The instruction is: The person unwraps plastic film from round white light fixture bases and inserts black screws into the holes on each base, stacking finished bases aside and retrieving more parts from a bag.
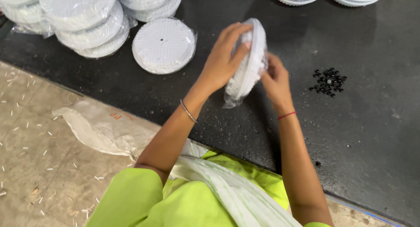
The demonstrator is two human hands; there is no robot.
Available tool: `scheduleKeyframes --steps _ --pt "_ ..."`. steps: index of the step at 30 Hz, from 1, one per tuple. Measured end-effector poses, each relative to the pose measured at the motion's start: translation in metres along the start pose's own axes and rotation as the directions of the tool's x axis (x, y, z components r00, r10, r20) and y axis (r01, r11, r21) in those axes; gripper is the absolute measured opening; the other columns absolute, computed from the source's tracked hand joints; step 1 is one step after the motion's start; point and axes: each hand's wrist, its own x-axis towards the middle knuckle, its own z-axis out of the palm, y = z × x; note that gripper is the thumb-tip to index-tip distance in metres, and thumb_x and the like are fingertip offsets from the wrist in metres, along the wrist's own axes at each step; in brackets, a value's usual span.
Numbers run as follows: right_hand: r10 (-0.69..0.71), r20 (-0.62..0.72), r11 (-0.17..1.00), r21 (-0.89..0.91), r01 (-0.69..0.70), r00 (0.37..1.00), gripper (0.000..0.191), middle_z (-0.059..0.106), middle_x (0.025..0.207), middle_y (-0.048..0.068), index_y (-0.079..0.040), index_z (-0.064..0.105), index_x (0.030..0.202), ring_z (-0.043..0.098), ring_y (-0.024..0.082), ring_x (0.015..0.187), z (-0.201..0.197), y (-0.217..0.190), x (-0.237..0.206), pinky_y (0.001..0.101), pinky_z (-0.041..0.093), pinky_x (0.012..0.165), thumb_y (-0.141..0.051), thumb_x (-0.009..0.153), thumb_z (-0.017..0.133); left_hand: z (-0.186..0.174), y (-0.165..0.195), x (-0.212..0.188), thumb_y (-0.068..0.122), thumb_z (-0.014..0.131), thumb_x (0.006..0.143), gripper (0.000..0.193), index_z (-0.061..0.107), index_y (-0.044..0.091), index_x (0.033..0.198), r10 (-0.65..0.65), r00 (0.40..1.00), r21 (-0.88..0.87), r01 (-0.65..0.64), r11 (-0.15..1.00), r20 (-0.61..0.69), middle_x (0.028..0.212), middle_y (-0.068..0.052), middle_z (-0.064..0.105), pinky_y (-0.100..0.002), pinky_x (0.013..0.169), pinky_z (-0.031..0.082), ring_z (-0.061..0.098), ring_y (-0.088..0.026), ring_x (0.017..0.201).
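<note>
Head view: a round white ribbed plastic disc in a clear bag (250, 61) is held on edge above the black mat (245, 122). It is gripped by the left hand (223, 56) over the top. The right hand (274, 76) is partly hidden behind the disc; its closure cannot be determined. Small black beads (329, 81) lie well apart, too small to resolve.
</note>
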Motion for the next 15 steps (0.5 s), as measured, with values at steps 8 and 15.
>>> scheduleKeyframes --steps 8,15 --pt "-0.123 -0.001 0.969 0.217 0.12 0.992 0.05 0.047 0.158 0.012 -0.004 0.039 0.159 0.047 0.018 0.144 -0.01 -0.04 -0.009 0.0324 0.039 0.123 -0.018 0.112 0.044 0.02 0.035 -0.008 0.024 0.064 0.104 0.047 0.051 0.016 0.148 0.037 0.994 0.078 -0.045 0.996 0.101 0.16 -0.02 0.04 -0.048 0.12 0.041 0.044 -0.042 0.147" --pt "-0.157 0.069 0.987 -0.011 0.158 0.985 0.053 0.047 0.159 0.008 -0.005 0.041 0.16 0.056 0.017 0.128 -0.002 -0.047 -0.016 0.0325 0.048 0.111 -0.014 0.109 0.053 0.0 0.034 -0.012 0.018 0.061 0.105 0.048 0.052 0.024 0.152 0.059 0.991 0.163 -0.079 0.983 0.12 0.162 -0.012 0.044 -0.047 0.122 0.041 0.046 -0.036 0.149"
